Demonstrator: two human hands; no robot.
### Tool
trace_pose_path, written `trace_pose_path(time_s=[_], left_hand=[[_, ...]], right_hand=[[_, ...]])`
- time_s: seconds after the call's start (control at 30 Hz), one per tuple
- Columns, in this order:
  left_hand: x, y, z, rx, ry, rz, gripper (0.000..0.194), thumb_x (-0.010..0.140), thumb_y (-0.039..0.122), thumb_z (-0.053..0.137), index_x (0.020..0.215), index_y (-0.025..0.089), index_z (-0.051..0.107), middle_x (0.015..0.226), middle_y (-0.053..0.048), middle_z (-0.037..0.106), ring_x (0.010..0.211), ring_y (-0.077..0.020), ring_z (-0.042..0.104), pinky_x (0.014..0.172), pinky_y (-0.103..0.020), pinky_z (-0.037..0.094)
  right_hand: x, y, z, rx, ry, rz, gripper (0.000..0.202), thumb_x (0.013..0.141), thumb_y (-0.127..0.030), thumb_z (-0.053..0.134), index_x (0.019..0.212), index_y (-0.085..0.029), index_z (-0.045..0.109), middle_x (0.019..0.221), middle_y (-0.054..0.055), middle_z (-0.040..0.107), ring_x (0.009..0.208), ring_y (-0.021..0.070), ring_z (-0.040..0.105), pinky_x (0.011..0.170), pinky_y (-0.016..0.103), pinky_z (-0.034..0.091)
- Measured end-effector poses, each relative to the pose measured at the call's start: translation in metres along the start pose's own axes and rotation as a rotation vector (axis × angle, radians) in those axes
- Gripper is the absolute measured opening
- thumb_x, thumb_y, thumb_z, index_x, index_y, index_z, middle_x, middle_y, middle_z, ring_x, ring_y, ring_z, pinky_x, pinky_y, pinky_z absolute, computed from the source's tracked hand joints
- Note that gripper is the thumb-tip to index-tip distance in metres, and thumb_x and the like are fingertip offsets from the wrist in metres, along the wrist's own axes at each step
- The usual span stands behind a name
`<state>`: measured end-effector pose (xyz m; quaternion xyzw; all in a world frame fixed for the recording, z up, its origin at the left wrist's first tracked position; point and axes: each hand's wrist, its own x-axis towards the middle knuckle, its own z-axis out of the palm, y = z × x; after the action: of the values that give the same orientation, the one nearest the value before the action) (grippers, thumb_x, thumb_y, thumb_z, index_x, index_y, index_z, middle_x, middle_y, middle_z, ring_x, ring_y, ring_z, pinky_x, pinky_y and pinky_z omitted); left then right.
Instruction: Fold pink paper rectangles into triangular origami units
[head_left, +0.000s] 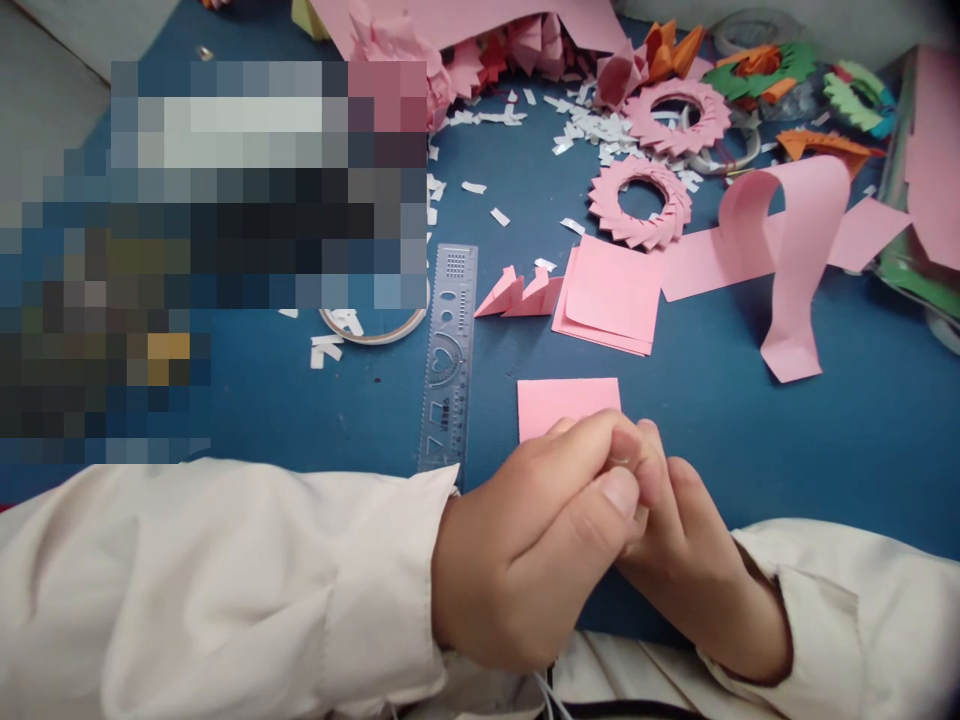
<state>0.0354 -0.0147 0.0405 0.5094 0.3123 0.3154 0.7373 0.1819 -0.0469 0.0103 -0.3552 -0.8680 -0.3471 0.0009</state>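
Fingertips of my left hand (540, 530) and right hand (675, 540) pinch together, though anything between them is hidden. Pink paper square (568, 404) lies flat on the blue surface (750, 420) just beyond. Looks like folding time; picking it up comes next.

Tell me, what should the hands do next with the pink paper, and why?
Probably part the fingers and press the pink square flat. The left hand and right hand are pinched together at its near edge, hiding it, and it lies loose on the blue table beside the ruler.
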Motion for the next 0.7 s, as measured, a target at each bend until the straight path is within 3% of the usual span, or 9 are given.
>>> trace_pose_path(time_s=[0.1, 0.3, 0.7], left_hand=[[-0.001, 0.0004, 0.0017, -0.024, 0.05, -0.031, 0.023, 0.092, 0.028, 0.03, 0.077, 0.017, 0.043, 0.066, 0.003, 0.041, 0.065, -0.0094, 0.039, 0.071, -0.023, 0.033], [-0.0003, 0.0005, -0.0013, 0.024, -0.023, -0.003, 0.024, 0.095, 0.025, 0.027, 0.08, 0.016, 0.043, 0.069, 0.002, 0.042, 0.068, -0.0091, 0.04, 0.072, -0.023, 0.034], [-0.0013, -0.0029, -0.0006, -0.012, -0.022, 0.024, 0.025, 0.095, 0.025, 0.028, 0.074, 0.016, 0.037, 0.068, 0.002, 0.039, 0.065, -0.0083, 0.038, 0.068, -0.023, 0.035]], right_hand=[[-0.0005, 0.0002, -0.0009, -0.014, -0.008, -0.014, 0.042, 0.076, -0.004, 0.056, 0.117, -0.006, 0.047, 0.1, 0.01, 0.06, 0.086, 0.0224, 0.061, 0.061, 0.03, 0.049], [0.0006, -0.0003, -0.0011, -0.014, -0.011, -0.012, 0.038, 0.078, -0.007, 0.055, 0.115, -0.004, 0.048, 0.093, 0.009, 0.06, 0.086, 0.023, 0.061, 0.061, 0.03, 0.049], [0.001, 0.0005, -0.0047, -0.002, -0.036, -0.023, 0.033, 0.087, -0.011, 0.04, 0.118, -0.001, 0.046, 0.111, 0.016, 0.056, 0.087, 0.0218, 0.061, 0.063, 0.029, 0.049]])
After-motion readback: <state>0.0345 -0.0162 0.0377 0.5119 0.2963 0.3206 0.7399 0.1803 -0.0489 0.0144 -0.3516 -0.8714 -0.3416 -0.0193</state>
